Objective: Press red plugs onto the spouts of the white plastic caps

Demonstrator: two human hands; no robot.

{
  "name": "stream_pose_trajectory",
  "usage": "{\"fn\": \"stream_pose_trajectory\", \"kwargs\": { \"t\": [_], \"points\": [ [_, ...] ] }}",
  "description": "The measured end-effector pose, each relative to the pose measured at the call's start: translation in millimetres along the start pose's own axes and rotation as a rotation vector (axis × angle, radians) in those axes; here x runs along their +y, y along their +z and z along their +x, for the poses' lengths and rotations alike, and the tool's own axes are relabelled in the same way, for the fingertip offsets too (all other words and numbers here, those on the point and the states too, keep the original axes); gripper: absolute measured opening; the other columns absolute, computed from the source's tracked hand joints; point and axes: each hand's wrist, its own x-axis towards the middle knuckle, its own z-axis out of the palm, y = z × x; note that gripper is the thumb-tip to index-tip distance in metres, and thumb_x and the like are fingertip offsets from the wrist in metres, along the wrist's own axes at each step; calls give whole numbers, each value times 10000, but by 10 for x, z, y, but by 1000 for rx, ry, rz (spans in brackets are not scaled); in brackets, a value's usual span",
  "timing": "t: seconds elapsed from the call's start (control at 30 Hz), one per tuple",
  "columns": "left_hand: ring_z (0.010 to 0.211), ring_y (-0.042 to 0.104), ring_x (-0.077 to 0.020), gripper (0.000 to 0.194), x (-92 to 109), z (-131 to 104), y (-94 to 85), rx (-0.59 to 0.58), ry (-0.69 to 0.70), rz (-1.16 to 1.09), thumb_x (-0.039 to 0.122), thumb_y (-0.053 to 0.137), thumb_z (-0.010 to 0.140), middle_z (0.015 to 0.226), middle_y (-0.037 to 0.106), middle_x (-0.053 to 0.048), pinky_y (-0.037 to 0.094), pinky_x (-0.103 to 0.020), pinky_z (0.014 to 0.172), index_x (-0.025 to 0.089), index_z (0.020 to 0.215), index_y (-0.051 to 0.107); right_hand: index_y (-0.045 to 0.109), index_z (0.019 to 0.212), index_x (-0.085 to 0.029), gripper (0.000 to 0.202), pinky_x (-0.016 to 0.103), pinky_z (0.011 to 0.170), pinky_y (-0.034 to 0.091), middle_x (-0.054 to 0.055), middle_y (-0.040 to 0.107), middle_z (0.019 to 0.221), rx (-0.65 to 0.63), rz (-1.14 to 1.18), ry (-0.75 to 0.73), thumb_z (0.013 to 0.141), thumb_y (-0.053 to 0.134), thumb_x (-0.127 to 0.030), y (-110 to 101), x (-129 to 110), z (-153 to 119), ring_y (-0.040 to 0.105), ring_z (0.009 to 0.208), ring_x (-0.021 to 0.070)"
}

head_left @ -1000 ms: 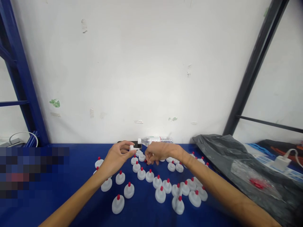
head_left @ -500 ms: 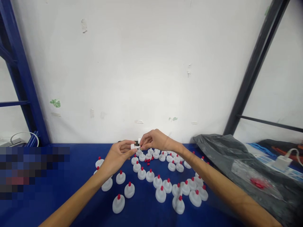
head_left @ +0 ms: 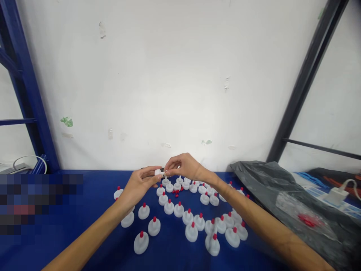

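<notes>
My left hand [head_left: 141, 182] pinches a white nozzle cap [head_left: 158, 172] between thumb and fingers, above the far part of the blue table. Its narrow end points to the right, towards my right hand [head_left: 184, 165]. The fingertips of that hand are closed at the nozzle's tip on a small red cap [head_left: 166, 172], mostly hidden by the fingers. Below both hands lie several loose red caps [head_left: 176, 194]. Around them stand many white nozzle caps with round bases, most with red tips, such as this nozzle cap [head_left: 154, 227] near the front.
The blue table [head_left: 169, 248] meets a white wall [head_left: 175, 94] at the back. On the right lies a dark grey plastic sheet [head_left: 262, 188] with a clear bag [head_left: 306, 218] of red pieces on it. A white plug [head_left: 337, 194] with a cable sits farther right.
The white nozzle cap in my left hand has turned so its wide end shows more. My right fingertips have moved slightly left, closer to it.
</notes>
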Motion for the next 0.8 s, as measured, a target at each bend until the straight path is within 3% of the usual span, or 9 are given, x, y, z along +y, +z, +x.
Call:
{"fn": "stream_pose_trajectory", "kwargs": {
  "t": [0.13,0.33,0.47,0.8],
  "points": [
    [1000,699,-274,563,-23,-19,23,-52,-33,-101,534,797,764,997,775,-92,557,-382,882,157,1172,713,756,906,-185,168,254,694,561,13,754,749,14,-5,-38,831,763,-335,46,-37,0,720,711,168],
    [1026,692,-245,412,-44,-23,20,-143,-42,-225,464,783,825,1087,774,-97,530,-349,938,178,1120,752,775,937,-216,96,212,707,519,-14,753,783,58,-183,-181,865,728,-172,119,-82,6,696,721,126],
    [1075,683,-268,388,-49,-22,8,-170,-33,-246,430,789,826,1071,779,-102,513,-360,951,178,1119,761,786,942,-223,157,198,674,500,-14,756,815,47,-205,-170,823,751,-127,133,-56,12,677,718,120],
    [1094,692,-294,399,-2,-37,49,-143,-25,-202,428,808,786,1042,798,-84,508,-368,940,185,1100,774,770,929,-208,106,205,677,474,-5,749,836,44,-344,-160,864,710,-149,183,-78,9,661,719,115]
  ]
}}
